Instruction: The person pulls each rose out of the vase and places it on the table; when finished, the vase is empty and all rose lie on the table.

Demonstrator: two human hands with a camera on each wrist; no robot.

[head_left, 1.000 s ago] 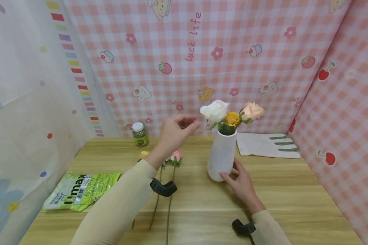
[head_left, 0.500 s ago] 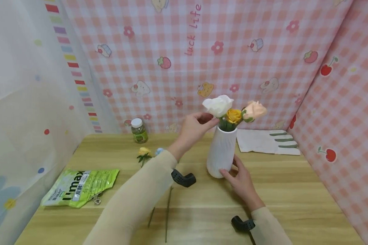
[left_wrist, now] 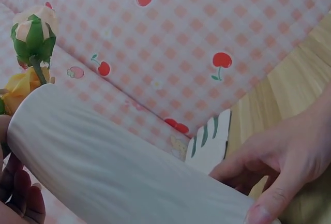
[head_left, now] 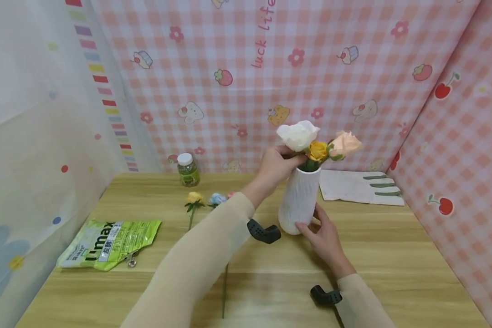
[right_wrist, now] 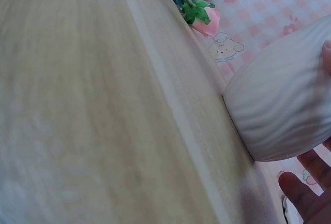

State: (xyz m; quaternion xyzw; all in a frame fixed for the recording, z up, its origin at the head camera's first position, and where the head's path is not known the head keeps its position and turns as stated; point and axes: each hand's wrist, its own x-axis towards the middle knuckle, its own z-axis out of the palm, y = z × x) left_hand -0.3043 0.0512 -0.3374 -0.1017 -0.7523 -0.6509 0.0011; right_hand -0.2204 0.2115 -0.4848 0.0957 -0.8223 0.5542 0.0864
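A white ribbed vase [head_left: 298,200] stands on the wooden table and holds a white rose [head_left: 298,135], a yellow rose [head_left: 317,151] and a peach rose [head_left: 344,145]. My left hand [head_left: 276,165] is at the vase's mouth, its thumb and fingers pinching just under the white rose's head; the stem there is hidden. In the left wrist view, its curled fingers show beside the vase's rim. My right hand [head_left: 325,237] grips the vase low down, thumb in front and fingers round the right side. The right wrist view shows the vase's base [right_wrist: 279,105] between them.
Yellow [head_left: 194,197], blue [head_left: 217,199] and pink flowers lie left of the vase, partly behind the left sleeve. A lidded jar [head_left: 187,170] stands at the back, a green bag [head_left: 110,243] lies at left, and a white glove-like cloth [head_left: 358,187] lies behind right.
My left hand has moved right, from beside the white rose to just beneath its head. The white rose has shifted slightly right and up. My right hand stays on the vase.
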